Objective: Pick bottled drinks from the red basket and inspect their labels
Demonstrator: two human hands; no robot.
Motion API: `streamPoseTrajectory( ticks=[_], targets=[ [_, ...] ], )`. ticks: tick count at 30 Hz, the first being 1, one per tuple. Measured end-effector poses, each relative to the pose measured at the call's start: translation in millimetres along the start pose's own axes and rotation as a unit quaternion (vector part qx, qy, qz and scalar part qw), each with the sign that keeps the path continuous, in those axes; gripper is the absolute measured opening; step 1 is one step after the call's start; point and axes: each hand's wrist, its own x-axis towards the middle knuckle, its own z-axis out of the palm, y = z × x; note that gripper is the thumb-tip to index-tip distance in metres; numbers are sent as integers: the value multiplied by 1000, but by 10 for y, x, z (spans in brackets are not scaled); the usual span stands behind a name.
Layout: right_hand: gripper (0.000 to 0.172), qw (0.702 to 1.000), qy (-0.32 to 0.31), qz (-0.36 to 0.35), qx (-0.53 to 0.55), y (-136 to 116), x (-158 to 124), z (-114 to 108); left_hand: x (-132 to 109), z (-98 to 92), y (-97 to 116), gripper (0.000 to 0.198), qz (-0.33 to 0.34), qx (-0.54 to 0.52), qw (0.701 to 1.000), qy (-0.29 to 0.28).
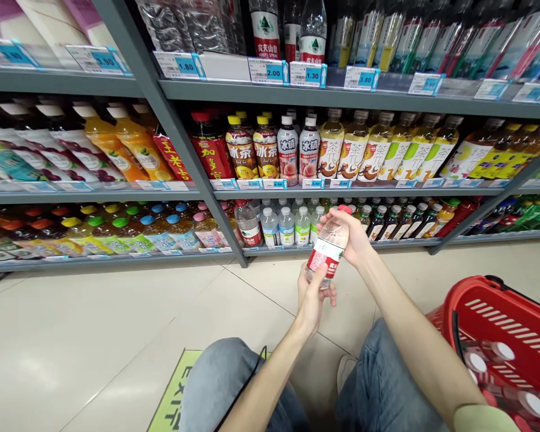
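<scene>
A clear water bottle (328,249) with a red cap and a red and white label is held tilted in front of the lower shelf. My left hand (311,297) grips its bottom end, the thumb along the label. Around the upper part and cap my right hand (350,235) is closed. Behind it on the bottom shelf stand small bottles with white caps (286,227) and a similar red-labelled bottle (248,225).
A red basket (513,312) holding several bottles stands on the floor at the right. Grey shelves (270,193) full of drinks run across the front. My bent knees (227,384) are below, beside a green floor sign (173,390).
</scene>
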Motion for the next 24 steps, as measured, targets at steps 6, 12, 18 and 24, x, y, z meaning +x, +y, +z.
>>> streamPoseTrajectory(
  ticks=[6, 12, 18, 24],
  targets=[
    [25, 991, -112, -33, -72, -8, -122, -1, -32, -1, -7, 60, -202, -214, 954, -59],
    [28, 965, -145, -64, -207, 71, -114, 35, -45, 12, -116, 52, -247, -299, 921, -30],
    [29, 927, -104, -150, -328, -75, -132, -69, 66, -22, 41, 55, -11, -102, 988, 119],
    [68, 933, -126, -111, -318, -116, -310, 16, 102, -114, 344, 46, 145, -9, 977, 155]
  ],
)
